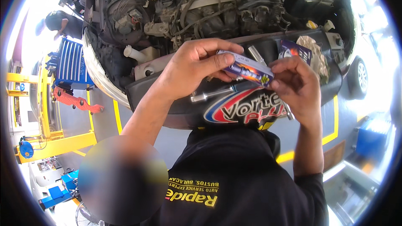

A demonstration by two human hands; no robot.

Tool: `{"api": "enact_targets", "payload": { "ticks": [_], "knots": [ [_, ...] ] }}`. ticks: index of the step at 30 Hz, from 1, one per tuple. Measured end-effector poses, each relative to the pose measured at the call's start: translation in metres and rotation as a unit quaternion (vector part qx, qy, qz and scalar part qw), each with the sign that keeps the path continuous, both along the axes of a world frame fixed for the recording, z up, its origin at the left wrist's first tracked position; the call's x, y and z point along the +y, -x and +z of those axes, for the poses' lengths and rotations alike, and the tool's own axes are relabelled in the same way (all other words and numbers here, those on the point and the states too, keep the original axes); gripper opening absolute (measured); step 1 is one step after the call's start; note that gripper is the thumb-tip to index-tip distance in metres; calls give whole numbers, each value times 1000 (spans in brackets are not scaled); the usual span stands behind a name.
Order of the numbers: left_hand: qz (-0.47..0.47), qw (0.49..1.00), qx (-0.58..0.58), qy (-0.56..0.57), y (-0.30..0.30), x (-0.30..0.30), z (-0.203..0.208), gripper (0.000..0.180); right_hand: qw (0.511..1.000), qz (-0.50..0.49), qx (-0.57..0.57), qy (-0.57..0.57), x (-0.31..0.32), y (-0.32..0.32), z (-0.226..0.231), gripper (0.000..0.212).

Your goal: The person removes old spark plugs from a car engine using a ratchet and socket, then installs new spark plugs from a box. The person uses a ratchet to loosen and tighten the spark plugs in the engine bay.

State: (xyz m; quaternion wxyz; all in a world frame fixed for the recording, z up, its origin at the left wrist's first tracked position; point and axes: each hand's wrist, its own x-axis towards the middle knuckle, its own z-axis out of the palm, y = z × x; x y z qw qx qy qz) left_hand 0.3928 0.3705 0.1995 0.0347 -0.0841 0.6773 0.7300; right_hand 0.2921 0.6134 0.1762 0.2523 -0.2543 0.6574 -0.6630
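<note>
A small spark plug box (251,69), purple and white with a plug pictured on its side, is held slightly tilted above the front of the car. My left hand (201,65) grips its left end, thumb on top and fingers around it. At the other end, the fingertips of my right hand (295,81) pinch the box's edge. Whether the box has its flap lifted cannot be made out. Beneath my hands lie a metal socket (256,55) and a chrome tool (211,95) on a black printed cover (180,109). Part of another metal tool (289,113) shows below my right hand.
A second purple box (295,50) and a crumpled brown cloth or paper (316,56) rest behind my right hand. Beyond is the open engine bay (209,12). A blue tool cabinet (73,62), a red creeper (75,99) and a person (63,23) are at the left.
</note>
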Motion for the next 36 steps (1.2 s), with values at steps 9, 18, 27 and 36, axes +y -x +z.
{"api": "enact_targets", "payload": {
  "ticks": [9, 18, 27, 36],
  "knots": [
    [-2, 998, 27, 56, 8, -4, 7, 32, 997, 11, 72, 28, -10, 6, 1, 24],
    [-25, 999, -18, -9, 18, -8, -8, 33, 990, 84, 103, 46, -9, 14, -7, 17],
    [17, 998, -18, -59, 39, 14, -13, 28, 988, 105, -69, 94, 10, 28, -23, 25],
    [0, 855, 273, 440, 86, 102, 33, 18, 934, -79, -276, 211, 31, 19, -49, 32]
  ]
}}
